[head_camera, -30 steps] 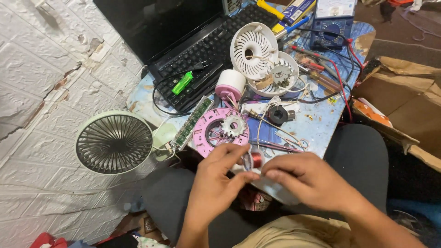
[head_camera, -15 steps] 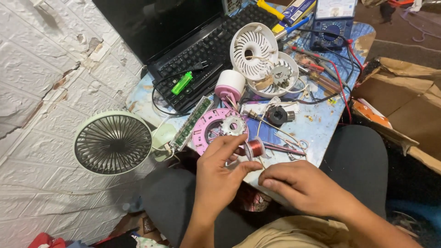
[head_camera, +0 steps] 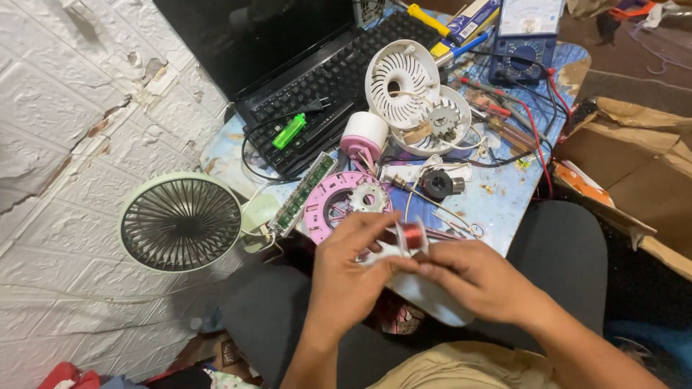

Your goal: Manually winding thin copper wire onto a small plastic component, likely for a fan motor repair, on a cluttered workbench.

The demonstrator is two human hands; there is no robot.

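My left hand (head_camera: 351, 270) and my right hand (head_camera: 479, 279) meet over my lap at the near edge of the small blue table (head_camera: 504, 202). Together they hold a small white spool of red copper wire (head_camera: 411, 236), pinched between the fingertips of both hands. A white plastic part (head_camera: 432, 299) lies under my right hand, partly hidden. Just beyond my fingers lies a pink round fan housing (head_camera: 339, 205) with a small metal stator (head_camera: 367, 196) in it.
A pale green desk fan (head_camera: 180, 222) stands at the left. On the table are a black keyboard (head_camera: 339, 75), a green lighter (head_camera: 288, 131), white fan grilles (head_camera: 404, 88), a green circuit strip (head_camera: 301, 193), a multimeter (head_camera: 526, 43) with red leads, and screwdrivers. A cardboard box (head_camera: 634, 158) sits right.
My hands have come together again and drawn back toward my lap, with the wire spool now held between both; half a second ago the left hand held it up alone.
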